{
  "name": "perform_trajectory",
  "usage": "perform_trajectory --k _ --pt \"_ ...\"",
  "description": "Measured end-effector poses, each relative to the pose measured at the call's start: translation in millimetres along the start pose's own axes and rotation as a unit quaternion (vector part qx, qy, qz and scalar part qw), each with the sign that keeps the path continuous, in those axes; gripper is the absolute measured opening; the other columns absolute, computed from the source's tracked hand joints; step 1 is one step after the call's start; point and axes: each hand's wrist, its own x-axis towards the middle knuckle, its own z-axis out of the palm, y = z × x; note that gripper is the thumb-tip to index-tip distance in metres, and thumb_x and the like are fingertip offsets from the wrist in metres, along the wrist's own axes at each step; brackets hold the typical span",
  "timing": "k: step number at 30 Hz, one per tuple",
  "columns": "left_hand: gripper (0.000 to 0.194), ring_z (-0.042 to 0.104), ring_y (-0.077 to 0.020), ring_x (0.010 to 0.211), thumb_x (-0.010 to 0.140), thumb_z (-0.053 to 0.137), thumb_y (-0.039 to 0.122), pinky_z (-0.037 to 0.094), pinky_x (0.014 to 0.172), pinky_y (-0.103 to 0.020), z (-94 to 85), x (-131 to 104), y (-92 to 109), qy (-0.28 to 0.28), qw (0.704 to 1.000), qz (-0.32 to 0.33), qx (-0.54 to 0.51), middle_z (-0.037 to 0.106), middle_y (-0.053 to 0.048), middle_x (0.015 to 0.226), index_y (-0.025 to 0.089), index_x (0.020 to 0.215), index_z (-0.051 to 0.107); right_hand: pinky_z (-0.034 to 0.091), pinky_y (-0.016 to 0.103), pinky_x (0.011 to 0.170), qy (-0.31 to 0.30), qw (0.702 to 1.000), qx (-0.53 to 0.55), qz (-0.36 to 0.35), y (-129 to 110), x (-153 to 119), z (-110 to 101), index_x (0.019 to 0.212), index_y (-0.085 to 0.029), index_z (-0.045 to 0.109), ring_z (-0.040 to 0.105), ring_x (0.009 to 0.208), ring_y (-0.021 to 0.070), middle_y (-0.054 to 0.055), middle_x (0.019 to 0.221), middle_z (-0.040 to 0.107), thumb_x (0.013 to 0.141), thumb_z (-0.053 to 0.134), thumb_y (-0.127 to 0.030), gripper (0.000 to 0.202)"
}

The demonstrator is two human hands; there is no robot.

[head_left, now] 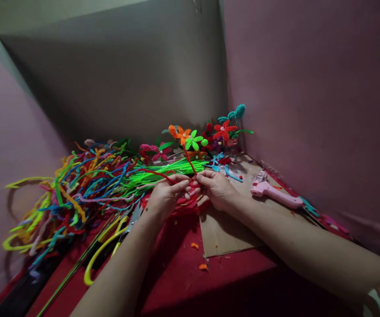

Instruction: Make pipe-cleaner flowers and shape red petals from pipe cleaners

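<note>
Red pipe cleaners [190, 160] run between my two hands, one sticking up from the right fingertips and another trailing off to the left. My left hand [168, 191] pinches the red strand between thumb and forefinger. Close beside it, my right hand [217, 188] also pinches red pipe cleaner, its thumb and fingers together. Several more red pipe cleaners [185, 209] lie on the table just under the hands. How the strands join at the fingertips is too small to make out.
A tangled heap of coloured pipe cleaners [77, 189] spreads on the left, beside yellow-handled scissors [92, 259]. Bright green stems [166, 172] lie behind my hands, with finished flowers [193, 140] at the back. A pink glue gun [276, 193] rests on cardboard [231, 235] at right.
</note>
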Motion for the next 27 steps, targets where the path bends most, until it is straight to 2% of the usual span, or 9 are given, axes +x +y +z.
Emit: perform_trajectory --k 4,8,14,18,20,23,27 --pt "0.027 0.058 -0.0126 0.049 0.057 0.075 0.020 0.049 0.049 -0.024 1.2 -0.7 2.7 0.039 0.998 0.032 0.021 0.061 0.000 0.055 0.012 0.078 0.060 0.039 0.019 0.043 -0.038 0.986 -0.161 -0.009 -2.3 -5.5 5.0 0.065 -0.014 0.056 0.052 0.042 0.0079 -0.001 0.054 0.057 0.073 0.059 -0.027 0.016" --pt "0.026 0.057 -0.0104 0.046 0.062 0.072 0.022 0.046 0.050 -0.021 1.7 -1.7 3.5 0.011 0.998 0.029 0.055 0.062 -0.001 0.054 0.011 0.082 0.062 0.033 0.018 0.040 -0.063 0.966 -0.248 -0.036 -4.6 -10.4 7.8 0.064 -0.013 0.057 0.044 0.040 0.0057 -0.003 0.051 0.053 0.077 0.053 -0.028 0.020" --pt "0.016 0.050 -0.0089 0.041 0.069 0.067 0.027 0.038 0.043 -0.019 1.6 -4.3 7.5 0.017 0.982 0.077 0.172 0.055 0.001 0.047 0.012 0.067 0.063 0.036 0.020 0.045 -0.114 0.964 -0.239 -0.005 -7.1 -14.1 9.0 0.066 -0.014 0.059 0.046 0.043 0.0071 -0.004 0.051 0.052 0.074 0.054 -0.028 0.017" --pt "0.027 0.039 -0.0056 0.036 0.071 0.064 0.030 0.028 0.039 -0.019 1.7 -5.9 12.0 0.036 0.968 0.082 0.236 0.046 0.002 0.040 0.012 0.052 0.056 0.031 0.019 0.042 -0.116 0.955 -0.272 -0.014 -7.0 -15.6 11.5 0.055 -0.015 0.055 0.041 0.040 0.0062 -0.005 0.043 0.047 0.072 0.055 -0.021 0.018" --pt "0.032 0.033 -0.0047 0.034 0.073 0.062 0.032 0.023 0.037 -0.019 1.5 -6.4 12.6 0.027 0.973 0.063 0.222 0.042 0.004 0.038 0.014 0.049 0.051 0.032 0.019 0.042 -0.101 0.962 -0.255 0.004 -6.6 -15.8 10.9 0.052 -0.014 0.054 0.043 0.039 0.0063 -0.004 0.042 0.048 0.071 0.056 -0.022 0.020" --pt "0.028 0.029 -0.0040 0.032 0.072 0.063 0.033 0.018 0.035 -0.019 2.4 -7.7 12.9 0.013 0.984 0.040 0.174 0.040 0.005 0.037 0.014 0.055 0.053 0.036 0.019 0.042 -0.086 0.970 -0.219 0.053 -7.0 -16.2 8.8 0.056 -0.014 0.057 0.046 0.040 0.0071 -0.003 0.045 0.052 0.065 0.062 -0.022 0.014" --pt "0.020 0.031 -0.0039 0.032 0.069 0.066 0.031 0.020 0.035 -0.017 4.0 -9.7 13.4 0.010 0.992 0.029 0.124 0.041 0.005 0.037 0.014 0.061 0.057 0.038 0.020 0.041 -0.083 0.967 -0.232 0.069 -10.0 -18.1 10.5 0.051 -0.014 0.056 0.048 0.038 0.0078 -0.002 0.044 0.054 0.062 0.061 -0.018 0.012"
